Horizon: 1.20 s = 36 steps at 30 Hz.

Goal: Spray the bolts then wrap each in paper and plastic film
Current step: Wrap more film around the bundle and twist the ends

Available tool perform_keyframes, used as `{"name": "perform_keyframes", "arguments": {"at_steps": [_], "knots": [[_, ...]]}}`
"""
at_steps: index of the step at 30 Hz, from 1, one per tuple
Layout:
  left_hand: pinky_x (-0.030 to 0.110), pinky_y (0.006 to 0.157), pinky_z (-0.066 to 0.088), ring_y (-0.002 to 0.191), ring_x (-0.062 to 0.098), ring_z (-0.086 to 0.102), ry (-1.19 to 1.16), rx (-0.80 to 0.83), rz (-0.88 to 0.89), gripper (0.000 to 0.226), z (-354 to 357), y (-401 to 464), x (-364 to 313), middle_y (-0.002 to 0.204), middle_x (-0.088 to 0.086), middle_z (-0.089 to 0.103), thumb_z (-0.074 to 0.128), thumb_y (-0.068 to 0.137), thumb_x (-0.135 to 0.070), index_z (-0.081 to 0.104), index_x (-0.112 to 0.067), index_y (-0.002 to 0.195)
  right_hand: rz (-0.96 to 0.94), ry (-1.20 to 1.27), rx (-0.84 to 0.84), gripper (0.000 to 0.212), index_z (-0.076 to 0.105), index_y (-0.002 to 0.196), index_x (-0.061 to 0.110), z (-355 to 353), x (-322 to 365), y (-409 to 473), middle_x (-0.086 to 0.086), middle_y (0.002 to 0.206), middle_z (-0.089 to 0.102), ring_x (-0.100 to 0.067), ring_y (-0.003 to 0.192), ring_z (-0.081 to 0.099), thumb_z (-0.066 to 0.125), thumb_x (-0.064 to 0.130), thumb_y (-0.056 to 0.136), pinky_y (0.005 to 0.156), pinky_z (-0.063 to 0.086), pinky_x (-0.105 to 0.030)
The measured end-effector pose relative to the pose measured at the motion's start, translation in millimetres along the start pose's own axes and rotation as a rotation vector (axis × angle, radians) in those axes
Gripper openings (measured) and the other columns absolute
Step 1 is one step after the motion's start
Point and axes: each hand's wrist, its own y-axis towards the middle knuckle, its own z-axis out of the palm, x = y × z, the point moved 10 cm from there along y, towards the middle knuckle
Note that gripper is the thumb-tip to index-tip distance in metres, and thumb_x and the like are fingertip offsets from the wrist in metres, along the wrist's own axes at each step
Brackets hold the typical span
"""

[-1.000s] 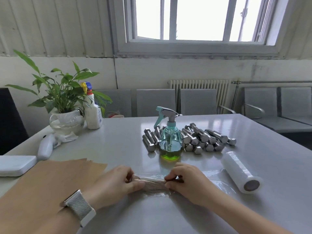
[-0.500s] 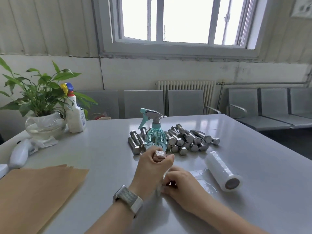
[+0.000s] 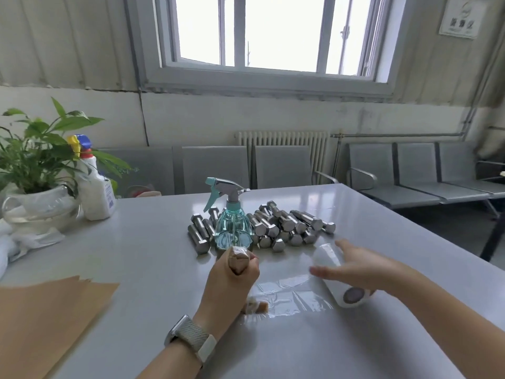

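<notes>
Here, left hand grips wrapped bolt before spray bottle; right hand lies flat on film roll.

You get bright daylight from the blown-out window, glare streaking the glossy table, soft shadows, wide-angle bending at the edges, and motion blur on the right hand.

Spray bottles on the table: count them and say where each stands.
2. The teal clear plastic spray bottle stands mid-table before the steel bolts; the white plastic spray bottle stands far left beside the potted plant.
</notes>
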Motion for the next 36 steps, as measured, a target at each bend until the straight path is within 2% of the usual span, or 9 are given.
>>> {"name": "perform_keyframes", "arguments": {"at_steps": [5,8,12,16,20,23,27,32,36], "knots": [[0.026,0.054,0.046,0.061,0.016,0.047,0.009,0.086,-0.107,0.02,8.1,-2.6,12.3,0.071,0.006,0.05,0.054,0.089,-0.016,0.057,0.003,0.082,0.057,0.24,0.046,0.064,0.045,0.131,0.014,5.3,-10.0,8.6,-0.005,0.106,0.054,-0.021,0.084,0.062,0.069,0.046,0.082,0.065,0.057,-0.031],[0.03,0.05,0.054,0.062,0.021,0.052,-0.076,0.159,-0.172,0.015,18.2,-7.4,15.9,0.077,0.009,0.049,0.053,0.092,-0.014,0.058,-0.003,0.084,0.071,0.784,0.147,0.037,0.058,0.111,0.008,-6.2,-0.7,0.0,-0.013,0.089,0.064,-0.023,0.061,0.063,0.066,0.033,0.084,0.053,0.052,-0.028],[0.035,0.064,0.053,0.063,0.021,0.061,-0.004,0.158,-0.143,0.021,23.4,-6.0,10.6,0.077,0.014,0.067,0.056,0.093,-0.012,0.062,0.007,0.089,-0.096,0.957,0.155,0.038,0.059,0.113,0.008,-47.3,36.9,-10.7,-0.013,0.081,0.069,-0.024,0.061,0.065,0.066,0.032,0.084,0.051,0.053,-0.03],[0.019,0.047,0.048,0.052,0.016,0.062,-0.212,0.231,-0.215,0.026,32.4,-9.0,14.0,0.064,0.007,0.065,0.056,0.096,-0.01,0.058,0.013,0.084,-0.161,0.968,0.177,0.039,0.058,0.111,0.012,-57.1,70.7,-11.2,-0.013,0.074,0.068,-0.029,0.061,0.066,0.07,0.032,0.08,0.056,0.055,-0.034],[0.029,0.049,0.05,0.039,0.019,0.054,-0.162,0.252,-0.16,0.048,29.0,-6.8,13.2,0.047,0.005,0.058,0.057,0.094,-0.038,0.054,0.001,0.066,-0.165,0.922,0.225,0.073,0.053,0.117,0.009,-60.1,87.9,-13.6,-0.019,0.088,0.063,-0.038,0.08,0.063,0.076,0.044,0.057,0.08,0.041,-0.044],[0.039,0.052,0.051,0.036,0.016,0.043,-0.251,0.23,-0.16,0.044,28.2,-5.4,9.8,0.043,0.001,0.043,0.059,0.082,-0.044,0.042,-0.008,0.064,-0.171,0.946,0.235,0.063,0.053,0.119,0.005,-61.7,89.9,-10.4,-0.019,0.086,0.064,-0.036,0.074,0.065,0.072,0.041,0.071,0.066,0.05,-0.034],[0.018,0.035,0.021,0.036,0.008,0.025,-0.374,0.255,-0.176,0.04,25.5,-5.9,4.0,0.053,-0.002,0.029,0.06,0.082,-0.042,0.035,-0.01,0.08,-0.155,1.026,0.256,0.051,0.053,0.121,0.003,-60.8,84.6,-9.6,-0.018,0.077,0.068,-0.031,0.06,0.066,0.066,0.032,0.082,0.051,0.053,-0.03],[0.016,0.036,0.024,0.046,0.007,0.025,-0.371,0.378,-0.11,0.069,-2.8,-14.7,1.4,0.056,-0.012,0.035,0.056,0.062,-0.086,0.047,-0.035,0.107,-0.162,1.037,0.224,0.089,0.053,0.126,0.003,-60.3,82.6,-13.1,-0.024,0.094,0.066,-0.038,0.075,0.066,0.083,0.034,0.048,0.075,0.049,-0.04],[0.013,0.05,0.035,0.054,0.003,0.041,-0.225,0.418,0.028,0.057,-25.9,-26.1,2.0,0.086,-0.017,0.065,0.042,0.08,-0.082,0.058,-0.044,0.119,-0.264,0.969,0.297,0.084,0.06,0.118,0.001,-55.6,110.9,-23.9,-0.02,0.089,0.065,-0.034,0.078,0.061,0.083,0.035,0.045,0.078,0.049,-0.04]]}}
